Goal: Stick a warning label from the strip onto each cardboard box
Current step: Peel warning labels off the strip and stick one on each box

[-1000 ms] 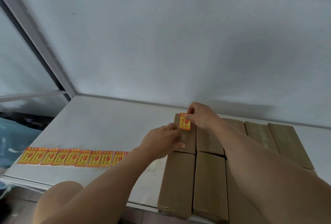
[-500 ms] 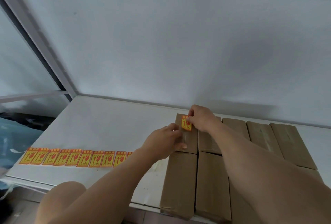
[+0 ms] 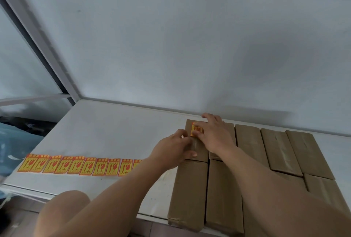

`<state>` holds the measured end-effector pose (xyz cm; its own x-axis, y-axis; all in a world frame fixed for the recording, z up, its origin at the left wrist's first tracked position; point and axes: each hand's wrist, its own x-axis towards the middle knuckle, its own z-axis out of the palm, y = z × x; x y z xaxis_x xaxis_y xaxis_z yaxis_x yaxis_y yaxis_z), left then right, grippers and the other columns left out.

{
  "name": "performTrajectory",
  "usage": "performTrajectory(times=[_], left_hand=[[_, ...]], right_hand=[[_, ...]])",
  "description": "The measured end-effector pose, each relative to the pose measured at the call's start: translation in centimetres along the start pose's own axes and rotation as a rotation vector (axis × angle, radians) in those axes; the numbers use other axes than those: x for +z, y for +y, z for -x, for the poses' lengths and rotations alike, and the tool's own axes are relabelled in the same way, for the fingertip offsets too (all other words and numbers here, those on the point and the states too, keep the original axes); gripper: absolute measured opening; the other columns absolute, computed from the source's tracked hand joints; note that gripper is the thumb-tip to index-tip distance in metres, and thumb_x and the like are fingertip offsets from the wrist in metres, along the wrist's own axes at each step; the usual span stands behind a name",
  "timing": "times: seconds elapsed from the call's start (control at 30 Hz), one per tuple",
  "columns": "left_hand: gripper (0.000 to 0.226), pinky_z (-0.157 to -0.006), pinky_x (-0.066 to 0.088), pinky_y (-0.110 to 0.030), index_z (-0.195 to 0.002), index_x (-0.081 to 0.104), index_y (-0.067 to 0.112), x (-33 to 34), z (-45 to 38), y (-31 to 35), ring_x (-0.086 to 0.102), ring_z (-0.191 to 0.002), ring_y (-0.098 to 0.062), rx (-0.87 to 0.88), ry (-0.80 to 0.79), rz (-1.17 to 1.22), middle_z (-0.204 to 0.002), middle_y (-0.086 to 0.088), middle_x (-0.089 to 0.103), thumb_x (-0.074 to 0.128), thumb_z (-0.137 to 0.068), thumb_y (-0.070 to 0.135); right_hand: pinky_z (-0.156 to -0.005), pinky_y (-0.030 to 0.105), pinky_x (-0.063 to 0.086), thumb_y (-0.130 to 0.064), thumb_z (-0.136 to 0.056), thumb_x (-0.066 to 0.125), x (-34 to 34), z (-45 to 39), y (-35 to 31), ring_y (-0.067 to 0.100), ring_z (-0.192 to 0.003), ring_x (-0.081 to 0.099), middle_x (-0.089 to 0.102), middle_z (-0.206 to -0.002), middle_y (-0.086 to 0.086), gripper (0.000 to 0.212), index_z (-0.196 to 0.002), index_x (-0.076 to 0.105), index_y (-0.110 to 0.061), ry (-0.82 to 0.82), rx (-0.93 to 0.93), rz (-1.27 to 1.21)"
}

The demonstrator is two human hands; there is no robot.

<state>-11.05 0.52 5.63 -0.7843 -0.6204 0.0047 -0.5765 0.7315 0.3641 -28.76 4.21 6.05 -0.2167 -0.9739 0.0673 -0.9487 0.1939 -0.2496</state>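
The right hand (image 3: 212,134) lies spread, fingers straight, over the warning label (image 3: 196,130) on the far-left cardboard box (image 3: 197,147), thumb at the label's lower edge; in my judgement this is the pressing-down stage, flattening the adhesive onto the box top. The left hand (image 3: 173,149) rests at the same box's left edge with fingers curled against it, most likely to steady the box against the push; whether it actually grips the box cannot be told from this view. The label sits near the far end of the box, partly hidden under the right fingers.

The label strip (image 3: 79,164) lies flat on the white bench (image 3: 106,128), well to the left of the boxes, its right end hidden behind the left forearm. The remaining cardboard boxes (image 3: 275,149) stand packed side by side in two rows and show no labels. The person's own forearms cross the near row, so the next reach to the strip must first clear them.
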Motion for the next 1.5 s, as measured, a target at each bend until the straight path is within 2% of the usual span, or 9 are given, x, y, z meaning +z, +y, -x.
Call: performTrajectory(times=[0.3,0.53,0.9,1.1,1.2,1.27,1.37,1.5], left_hand=[[0.04,-0.08,0.049,-0.033,-0.112,0.061,0.02,0.6,0.2,-0.2,0.058,-0.088,-0.017,-0.022,0.022,0.03,-0.133,0.005,0.042,0.054,-0.09,0.053],[0.042,-0.082,0.049,-0.033,-0.116,0.061,0.021,0.5,0.2,0.1,0.058,-0.097,-0.017,-0.017,0.022,0.034,-0.135,0.004,0.041,0.052,-0.091,0.053],[0.042,-0.081,0.049,-0.035,-0.115,0.06,0.021,0.4,0.2,0.0,0.057,-0.094,-0.017,-0.028,0.011,0.029,-0.133,0.004,0.041,0.053,-0.09,0.053],[0.043,-0.08,0.049,-0.033,-0.119,0.058,0.02,0.1,0.6,0.4,0.058,-0.095,-0.018,-0.008,-0.01,-0.032,-0.137,0.004,0.039,0.047,-0.093,0.053],[0.043,-0.075,0.051,-0.034,-0.117,0.061,0.021,-0.2,1.9,-1.1,0.061,-0.092,-0.02,0.04,0.081,-0.133,-0.132,0.003,0.049,0.04,-0.096,0.053],[0.043,-0.066,0.051,-0.033,-0.105,0.066,0.018,-0.3,3.3,-3.4,0.063,-0.081,-0.022,0.146,0.163,-0.279,-0.115,0.0,0.06,0.036,-0.097,0.048],[0.034,-0.061,0.049,-0.035,-0.087,0.065,0.016,-0.9,6.0,-7.3,0.06,-0.07,-0.024,0.247,0.11,-0.507,-0.091,-0.003,0.063,0.038,-0.096,0.034],[0.028,-0.056,0.046,-0.035,-0.075,0.063,0.016,-1.5,9.2,-10.6,0.054,-0.062,-0.023,0.25,0.068,-0.615,-0.075,-0.002,0.057,0.042,-0.091,0.027]], right_hand=[[-0.114,0.044,0.022,-0.058,-0.09,0.048,0.7,0.3,0.0,0.022,-0.14,0.019,0.033,-0.151,-0.005,0.047,-0.133,0.052,-0.04,-0.03,0.069,0.033],[-0.115,0.048,0.02,-0.066,-0.083,0.051,0.1,-0.4,0.3,0.023,-0.142,0.014,0.027,-0.153,-0.005,0.055,-0.134,0.048,-0.045,-0.107,0.082,-0.008],[-0.112,0.047,0.019,-0.061,-0.088,0.049,-0.4,0.5,1.3,0.024,-0.142,0.015,0.029,-0.153,-0.004,0.051,-0.136,0.045,-0.044,-0.117,0.089,0.016],[-0.111,0.046,0.02,-0.057,-0.091,0.048,-1.0,0.3,0.4,0.025,-0.142,0.017,0.029,-0.153,-0.001,0.052,-0.139,0.044,-0.038,-0.162,0.086,0.068],[-0.112,0.044,0.02,-0.049,-0.093,0.048,-1.7,0.4,-0.3,0.023,-0.14,0.021,0.033,-0.15,-0.002,0.048,-0.138,0.045,-0.032,-0.106,0.007,0.105],[-0.111,0.041,0.021,-0.039,-0.097,0.045,-2.0,0.5,-1.3,0.022,-0.137,0.026,0.039,-0.146,-0.001,0.041,-0.136,0.047,-0.027,-0.01,-0.111,0.137],[-0.107,0.04,0.027,-0.026,-0.099,0.044,-1.6,0.5,-4.3,0.025,-0.129,0.039,0.051,-0.137,0.004,0.033,-0.128,0.057,-0.019,0.053,-0.344,0.189],[-0.089,0.039,0.042,-0.021,-0.097,0.046,0.2,0.7,-9.9,0.027,-0.106,0.055,0.063,-0.115,0.006,0.024,-0.113,0.064,-0.015,0.002,-0.595,0.249]])
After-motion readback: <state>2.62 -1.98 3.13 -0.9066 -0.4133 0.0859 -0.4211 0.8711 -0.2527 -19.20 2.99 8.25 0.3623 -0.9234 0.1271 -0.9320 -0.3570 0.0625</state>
